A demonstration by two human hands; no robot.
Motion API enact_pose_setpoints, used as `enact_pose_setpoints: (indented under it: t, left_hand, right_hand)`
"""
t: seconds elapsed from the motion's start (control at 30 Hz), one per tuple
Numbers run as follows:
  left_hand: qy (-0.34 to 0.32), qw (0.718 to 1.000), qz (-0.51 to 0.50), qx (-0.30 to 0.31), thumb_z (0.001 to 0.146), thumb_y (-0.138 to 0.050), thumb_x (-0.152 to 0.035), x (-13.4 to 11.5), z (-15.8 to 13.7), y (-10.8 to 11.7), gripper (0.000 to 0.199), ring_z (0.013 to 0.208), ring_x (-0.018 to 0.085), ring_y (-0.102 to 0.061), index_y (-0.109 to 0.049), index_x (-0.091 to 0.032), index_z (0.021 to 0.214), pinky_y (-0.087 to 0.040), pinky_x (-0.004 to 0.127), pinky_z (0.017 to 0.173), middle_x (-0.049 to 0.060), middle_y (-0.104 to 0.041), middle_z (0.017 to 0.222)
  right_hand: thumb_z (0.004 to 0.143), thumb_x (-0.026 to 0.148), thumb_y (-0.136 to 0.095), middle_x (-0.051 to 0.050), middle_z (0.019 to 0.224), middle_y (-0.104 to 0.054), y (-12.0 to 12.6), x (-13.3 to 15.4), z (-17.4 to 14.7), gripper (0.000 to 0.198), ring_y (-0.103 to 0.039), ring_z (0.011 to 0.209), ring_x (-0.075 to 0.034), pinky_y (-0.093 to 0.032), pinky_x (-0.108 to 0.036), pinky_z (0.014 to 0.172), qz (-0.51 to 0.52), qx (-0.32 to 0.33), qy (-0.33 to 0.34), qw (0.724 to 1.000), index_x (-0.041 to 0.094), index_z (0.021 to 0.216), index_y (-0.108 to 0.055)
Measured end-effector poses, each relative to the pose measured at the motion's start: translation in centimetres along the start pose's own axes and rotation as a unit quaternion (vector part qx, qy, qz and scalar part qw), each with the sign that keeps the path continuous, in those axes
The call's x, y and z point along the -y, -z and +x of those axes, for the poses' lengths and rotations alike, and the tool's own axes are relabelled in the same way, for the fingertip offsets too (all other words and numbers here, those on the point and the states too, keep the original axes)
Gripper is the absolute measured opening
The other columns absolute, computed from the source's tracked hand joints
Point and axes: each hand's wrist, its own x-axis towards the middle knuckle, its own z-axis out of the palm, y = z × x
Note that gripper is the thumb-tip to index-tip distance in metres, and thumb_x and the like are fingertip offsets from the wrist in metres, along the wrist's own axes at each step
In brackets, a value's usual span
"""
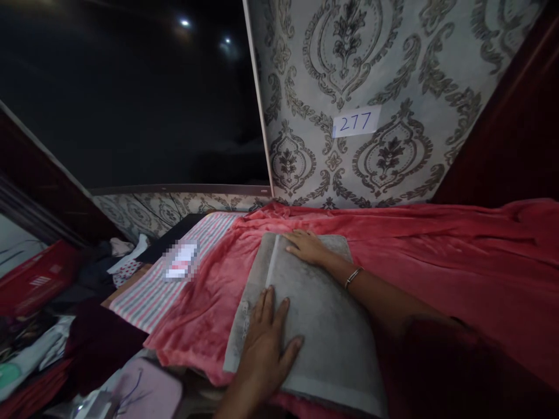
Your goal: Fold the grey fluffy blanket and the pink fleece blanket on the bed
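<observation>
A grey folded cloth (323,326), thick and plush like a towel, lies flat on a red plush blanket (437,244). A pale stripe runs along its left side, with small raised marks near the edge. My left hand (268,343) rests on the near left part of the cloth, palm down with fingers spread. Farther back, my right hand (308,247) lies flat near the far edge, its fingers stretched out. A bracelet (353,277) circles the right wrist. Neither hand grips anything.
Left of the blanket lies a striped cloth (144,297) with a blurred white item (181,262) on it. Clothes (100,337) and a pink box-like object (151,390) sit at lower left. A large dark screen (131,99) and patterned wall (305,75) with a "277" label (356,121) stand behind.
</observation>
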Motion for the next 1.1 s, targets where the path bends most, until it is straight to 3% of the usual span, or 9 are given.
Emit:
enact_pose_setpoints:
  t: [0.17,0.37,0.5,0.63,0.83,1.1]
  left_hand:
    - [0.042,0.999,0.01,-0.003,0.096,-0.052,-0.046,0.9,-0.6,0.0,0.06,0.149,0.038,-0.035,-0.047,-0.029,0.153,-0.038,0.063,0.116,0.013,-0.027,0.167]
    - [0.046,0.999,0.027,-0.006,0.096,-0.051,-0.04,0.3,-0.9,0.6,0.056,0.146,0.038,-0.041,-0.05,-0.027,0.151,-0.039,0.062,0.116,0.013,-0.033,0.165]
    - [0.023,1.0,0.02,-0.004,0.096,-0.052,-0.037,0.1,-0.8,1.3,0.056,0.145,0.037,-0.043,-0.05,-0.029,0.151,-0.04,0.061,0.116,0.007,-0.034,0.165]
    - [0.008,0.999,0.015,0.032,0.095,-0.053,-0.034,0.1,-0.6,1.9,0.057,0.141,0.038,-0.046,-0.049,-0.035,0.151,-0.042,0.063,0.114,0.0,-0.038,0.162]
    - [-0.014,0.999,0.017,0.044,0.095,-0.055,-0.035,0.4,-0.7,2.1,0.061,0.14,0.038,-0.046,-0.042,-0.037,0.155,-0.045,0.064,0.111,-0.001,-0.036,0.163]
    - [-0.05,0.997,0.045,0.03,0.094,-0.056,-0.03,1.1,-1.2,1.7,0.064,0.138,0.037,-0.047,-0.041,-0.033,0.156,-0.049,0.06,0.108,0.0,-0.035,0.164]
  right_hand:
    - [0.097,0.028,-0.054,-0.009,0.13,-0.068,0.0,0.7,2.1,0.033,-0.058,0.123,-0.023,-0.039,-0.039,0.11,0.055,-0.075,-0.023,0.995,0.02,0.126,-0.07]
    - [0.091,0.021,-0.055,-0.008,0.11,-0.075,-0.8,0.7,5.2,0.024,-0.066,0.102,-0.021,-0.049,-0.031,0.09,0.096,-0.102,-0.079,0.987,0.017,0.106,-0.074]
    - [0.09,0.016,-0.05,-0.009,0.102,-0.075,-1.4,0.3,6.2,0.025,-0.067,0.093,-0.02,-0.049,-0.029,0.084,0.121,-0.113,-0.092,0.982,0.016,0.097,-0.074]
    - [0.089,0.02,-0.057,-0.006,0.099,-0.075,-1.8,-0.1,6.0,0.017,-0.066,0.091,-0.019,-0.049,-0.027,0.082,0.152,-0.113,-0.047,0.981,0.017,0.095,-0.073]
    - [0.084,0.017,-0.061,-0.003,0.094,-0.072,-2.2,-0.5,5.3,0.01,-0.063,0.088,-0.018,-0.048,-0.029,0.083,0.178,-0.147,0.008,0.973,0.019,0.089,-0.069]
    - [0.081,0.018,-0.066,-0.006,0.095,-0.067,-2.7,-0.6,4.9,0.005,-0.058,0.091,-0.021,-0.045,-0.035,0.086,0.126,-0.197,0.001,0.972,0.019,0.086,-0.066]
